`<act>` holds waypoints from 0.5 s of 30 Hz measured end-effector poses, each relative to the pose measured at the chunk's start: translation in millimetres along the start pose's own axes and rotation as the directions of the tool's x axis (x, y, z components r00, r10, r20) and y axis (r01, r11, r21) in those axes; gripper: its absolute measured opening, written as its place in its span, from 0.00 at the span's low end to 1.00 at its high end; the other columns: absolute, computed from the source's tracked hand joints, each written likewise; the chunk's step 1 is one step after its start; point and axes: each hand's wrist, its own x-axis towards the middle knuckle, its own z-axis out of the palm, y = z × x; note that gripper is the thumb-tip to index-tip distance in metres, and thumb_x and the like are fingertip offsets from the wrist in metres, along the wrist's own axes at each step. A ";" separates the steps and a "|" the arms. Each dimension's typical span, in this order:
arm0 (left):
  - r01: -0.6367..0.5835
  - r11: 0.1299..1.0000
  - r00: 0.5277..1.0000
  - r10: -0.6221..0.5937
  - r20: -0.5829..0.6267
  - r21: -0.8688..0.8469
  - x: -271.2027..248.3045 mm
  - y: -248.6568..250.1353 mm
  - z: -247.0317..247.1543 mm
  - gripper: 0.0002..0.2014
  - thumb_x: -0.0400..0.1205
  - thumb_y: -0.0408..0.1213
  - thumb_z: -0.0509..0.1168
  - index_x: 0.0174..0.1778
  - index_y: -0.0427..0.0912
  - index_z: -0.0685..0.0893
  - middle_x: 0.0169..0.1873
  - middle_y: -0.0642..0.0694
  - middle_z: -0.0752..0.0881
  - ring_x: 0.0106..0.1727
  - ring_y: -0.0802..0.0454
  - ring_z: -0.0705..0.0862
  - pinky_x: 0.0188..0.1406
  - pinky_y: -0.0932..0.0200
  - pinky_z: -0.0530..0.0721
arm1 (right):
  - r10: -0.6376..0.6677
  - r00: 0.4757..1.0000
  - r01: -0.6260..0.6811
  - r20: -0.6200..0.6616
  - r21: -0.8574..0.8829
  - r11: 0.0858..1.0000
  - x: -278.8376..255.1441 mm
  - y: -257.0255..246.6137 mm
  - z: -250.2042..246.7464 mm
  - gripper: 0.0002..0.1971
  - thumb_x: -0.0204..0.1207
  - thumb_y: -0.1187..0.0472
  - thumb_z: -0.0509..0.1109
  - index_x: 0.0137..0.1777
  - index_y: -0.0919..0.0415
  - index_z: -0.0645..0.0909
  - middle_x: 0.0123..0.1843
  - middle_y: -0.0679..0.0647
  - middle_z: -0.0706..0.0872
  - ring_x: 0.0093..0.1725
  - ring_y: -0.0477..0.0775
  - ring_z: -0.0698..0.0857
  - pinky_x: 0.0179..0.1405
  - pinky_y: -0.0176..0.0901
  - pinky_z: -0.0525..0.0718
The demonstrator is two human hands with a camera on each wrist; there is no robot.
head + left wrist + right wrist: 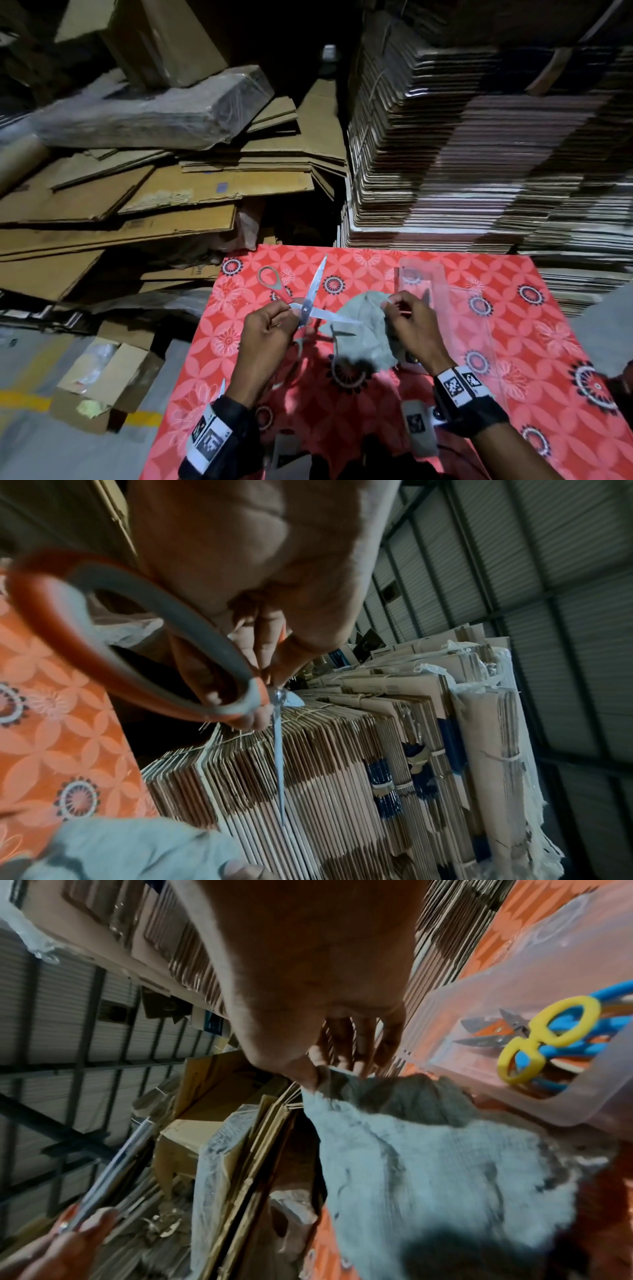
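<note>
Scissors (315, 287) in my left hand (265, 330), cloth (366, 308) in my right hand (409, 320).
My left fingers grip the scissors at the pivot, blades spread, above the table (239, 308); my right pinches the cloth's edge beside one blade. Only the right wrist view shows yellow scissors (537, 1042) inside the clear box (496, 988).

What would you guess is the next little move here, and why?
Probably the right hand brings the grey cloth onto the nearer blade of the scissors to wipe it: the left hand grips them near the pivot, blades spread wide, and the right hand pinches the cloth's edge beside that blade's tip.
</note>
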 end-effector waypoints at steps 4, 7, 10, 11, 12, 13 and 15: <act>-0.034 0.997 0.999 0.034 0.000 0.063 -5.8 10.7 1.1 0.15 0.87 0.29 0.70 0.34 0.46 0.83 0.24 0.42 0.75 0.29 0.51 0.71 0.32 0.54 0.70 | -0.127 0.979 0.153 -0.157 0.172 0.973 -6.0 -32.7 -14.3 0.09 0.83 0.62 0.75 0.42 0.57 0.81 0.31 0.48 0.76 0.33 0.50 0.75 0.37 0.45 0.76; -0.029 0.988 0.998 0.037 -0.047 0.154 -8.7 17.0 2.7 0.14 0.86 0.29 0.71 0.38 0.51 0.85 0.24 0.42 0.84 0.27 0.53 0.78 0.32 0.55 0.76 | -0.214 0.960 0.263 -0.182 0.316 0.911 -17.4 -70.4 -26.7 0.08 0.83 0.63 0.77 0.42 0.58 0.83 0.32 0.50 0.76 0.33 0.51 0.75 0.36 0.47 0.74; -0.083 0.961 0.995 0.096 -0.036 0.263 -12.2 25.9 2.5 0.11 0.86 0.34 0.72 0.41 0.54 0.83 0.26 0.45 0.87 0.28 0.52 0.83 0.36 0.47 0.83 | -0.281 0.945 0.325 -0.166 0.388 0.863 -38.9 -108.9 -31.4 0.07 0.80 0.64 0.79 0.41 0.59 0.87 0.34 0.51 0.83 0.34 0.49 0.78 0.35 0.42 0.79; -0.096 0.949 0.993 0.112 -0.037 0.299 -12.9 27.9 1.9 0.11 0.85 0.36 0.72 0.42 0.57 0.83 0.27 0.47 0.88 0.29 0.51 0.86 0.38 0.46 0.85 | -0.306 0.940 0.340 -0.148 0.391 0.855 -46.9 -118.2 -29.8 0.06 0.79 0.64 0.80 0.41 0.59 0.88 0.34 0.50 0.85 0.33 0.47 0.79 0.35 0.38 0.80; -0.112 0.940 0.991 0.130 -0.035 0.322 -13.0 29.1 1.0 0.10 0.85 0.38 0.73 0.43 0.59 0.83 0.28 0.49 0.89 0.31 0.50 0.88 0.39 0.46 0.87 | -0.322 0.939 0.344 -0.123 0.396 0.852 -54.9 -125.4 -27.0 0.05 0.78 0.64 0.80 0.42 0.59 0.89 0.34 0.48 0.86 0.33 0.45 0.80 0.35 0.34 0.80; -0.124 0.933 0.989 0.143 -0.031 0.338 -13.7 31.2 0.6 0.08 0.85 0.40 0.73 0.45 0.60 0.84 0.28 0.50 0.90 0.32 0.49 0.90 0.39 0.45 0.88 | -0.332 0.938 0.342 -0.096 0.400 0.851 -62.6 -130.3 -22.8 0.04 0.78 0.64 0.81 0.42 0.59 0.90 0.34 0.47 0.88 0.33 0.43 0.82 0.35 0.32 0.80; -0.143 0.926 0.987 0.159 -0.019 0.351 -15.2 34.6 0.1 0.04 0.82 0.47 0.71 0.50 0.60 0.85 0.29 0.53 0.90 0.32 0.47 0.90 0.38 0.43 0.89 | -0.354 0.934 0.342 -0.038 0.377 0.861 -75.1 -135.0 -12.6 0.04 0.78 0.64 0.81 0.43 0.55 0.92 0.38 0.46 0.91 0.36 0.41 0.86 0.39 0.28 0.82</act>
